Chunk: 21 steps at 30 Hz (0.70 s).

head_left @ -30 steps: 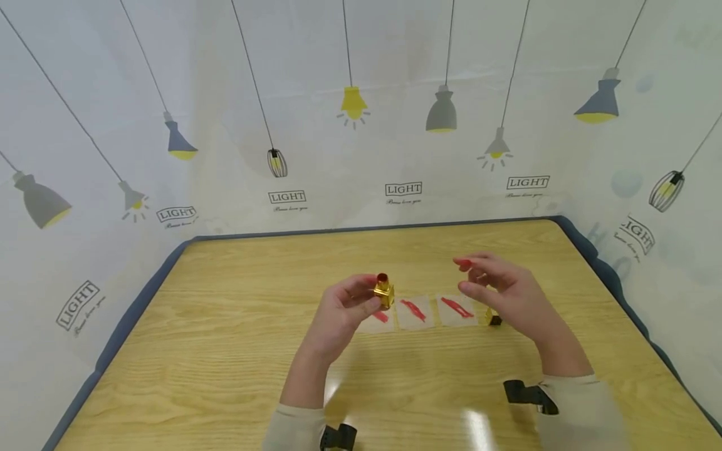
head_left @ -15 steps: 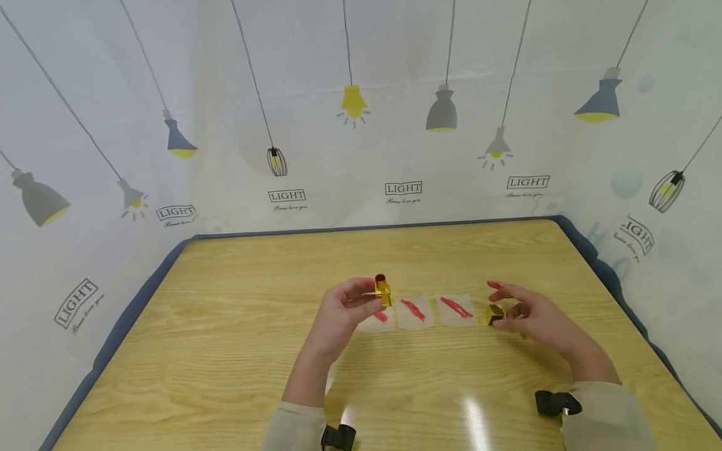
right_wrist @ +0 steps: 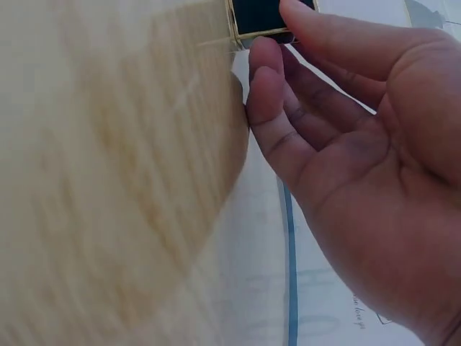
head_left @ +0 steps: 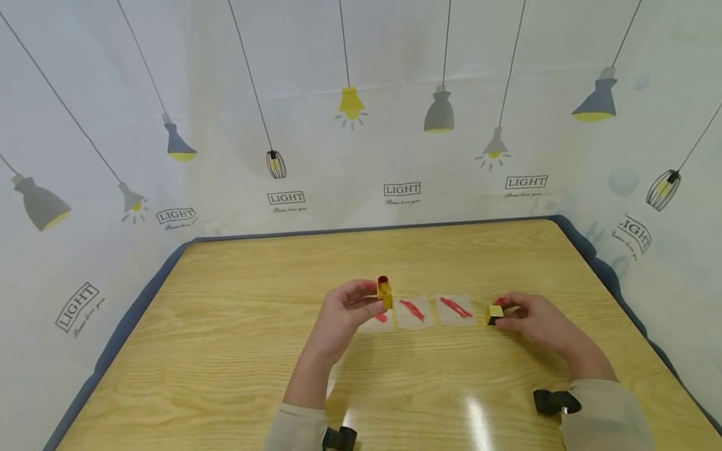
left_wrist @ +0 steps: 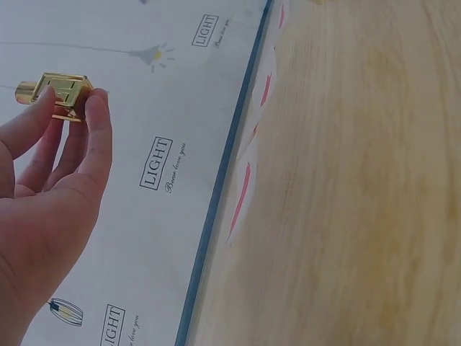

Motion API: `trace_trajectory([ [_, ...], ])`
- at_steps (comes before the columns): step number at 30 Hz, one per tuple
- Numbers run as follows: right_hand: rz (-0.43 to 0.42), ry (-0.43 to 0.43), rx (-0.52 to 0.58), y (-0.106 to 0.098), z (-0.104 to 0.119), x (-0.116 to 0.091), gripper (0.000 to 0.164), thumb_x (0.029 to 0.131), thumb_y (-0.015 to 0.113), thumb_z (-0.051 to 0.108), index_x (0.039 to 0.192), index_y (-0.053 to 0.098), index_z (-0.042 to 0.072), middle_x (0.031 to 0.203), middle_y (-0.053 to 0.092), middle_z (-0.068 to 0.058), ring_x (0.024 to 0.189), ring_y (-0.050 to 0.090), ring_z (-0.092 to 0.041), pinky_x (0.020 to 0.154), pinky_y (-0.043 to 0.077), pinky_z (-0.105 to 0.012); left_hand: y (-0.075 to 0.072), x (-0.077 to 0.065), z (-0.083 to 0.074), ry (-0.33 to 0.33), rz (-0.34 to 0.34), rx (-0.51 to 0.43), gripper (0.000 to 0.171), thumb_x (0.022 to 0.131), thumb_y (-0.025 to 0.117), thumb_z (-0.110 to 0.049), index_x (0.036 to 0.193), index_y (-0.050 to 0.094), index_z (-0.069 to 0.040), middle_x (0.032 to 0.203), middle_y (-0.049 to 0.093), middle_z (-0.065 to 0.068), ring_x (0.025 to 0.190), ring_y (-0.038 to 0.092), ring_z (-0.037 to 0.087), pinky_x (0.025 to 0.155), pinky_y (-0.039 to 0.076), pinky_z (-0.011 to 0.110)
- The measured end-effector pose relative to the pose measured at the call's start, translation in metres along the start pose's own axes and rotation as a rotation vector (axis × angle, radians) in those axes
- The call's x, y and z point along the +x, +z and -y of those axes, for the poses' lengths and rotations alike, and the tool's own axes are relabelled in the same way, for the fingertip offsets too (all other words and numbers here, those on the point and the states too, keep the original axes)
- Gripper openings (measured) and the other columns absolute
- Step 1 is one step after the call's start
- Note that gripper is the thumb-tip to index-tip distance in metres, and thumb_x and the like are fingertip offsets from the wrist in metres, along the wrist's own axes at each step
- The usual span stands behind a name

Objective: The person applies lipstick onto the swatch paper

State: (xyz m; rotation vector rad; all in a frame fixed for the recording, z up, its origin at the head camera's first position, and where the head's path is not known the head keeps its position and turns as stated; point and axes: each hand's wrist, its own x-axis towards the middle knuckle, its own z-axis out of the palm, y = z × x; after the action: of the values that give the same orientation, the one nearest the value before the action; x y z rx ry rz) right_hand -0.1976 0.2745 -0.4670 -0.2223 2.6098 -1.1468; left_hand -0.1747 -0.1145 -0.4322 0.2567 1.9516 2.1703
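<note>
My left hand (head_left: 350, 310) pinches a gold lipstick (head_left: 385, 293) upright between thumb and fingers, above the leftmost paper square, its dark red top end pointing up. In the left wrist view the lipstick's square gold body (left_wrist: 63, 90) shows against the wall. To the right, my right hand (head_left: 536, 322) grips a square gold-and-black lipstick cap (head_left: 494, 314) by its right side, low over the table. Seen from the right wrist, the thumb lies against the cap's dark face (right_wrist: 257, 16) and the fingers bend round its other side.
White paper squares with red smears lie in a row between the hands: a left one (head_left: 369, 324) partly behind the left hand, a middle one (head_left: 422, 319) and a right one (head_left: 459, 318). The wooden table (head_left: 225, 351) ends at a wall with printed lamps.
My right hand has moved right and down from above the right paper square to the cap and taken hold of it. The left hand stays nearly in place, turning the lipstick slightly.
</note>
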Motion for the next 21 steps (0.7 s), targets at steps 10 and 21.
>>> trace_trajectory([
  [10,0.008,-0.035,0.012,0.0,0.009,-0.003,0.042,0.102,0.074,0.026,0.131,0.064,-0.003,0.127,0.068,-0.021,0.113,0.069,-0.03,0.081,0.058,-0.025,0.001,-0.001,0.001,-0.006,-0.002,0.001,0.037,0.099,0.072,-0.001,0.135,0.063,0.004,0.131,0.069,0.01,0.115,0.071,0.015,0.099,0.061,0.027],
  [21,-0.064,-0.135,-0.031,-0.016,0.05,-0.008,0.046,0.102,0.073,0.032,0.135,0.064,0.002,0.125,0.072,-0.016,0.107,0.071,-0.021,0.082,0.059,-0.027,0.003,0.0,-0.001,-0.003,-0.009,0.014,0.036,0.099,0.072,-0.001,0.134,0.064,0.003,0.132,0.069,0.013,0.115,0.072,0.016,0.099,0.061,0.027],
])
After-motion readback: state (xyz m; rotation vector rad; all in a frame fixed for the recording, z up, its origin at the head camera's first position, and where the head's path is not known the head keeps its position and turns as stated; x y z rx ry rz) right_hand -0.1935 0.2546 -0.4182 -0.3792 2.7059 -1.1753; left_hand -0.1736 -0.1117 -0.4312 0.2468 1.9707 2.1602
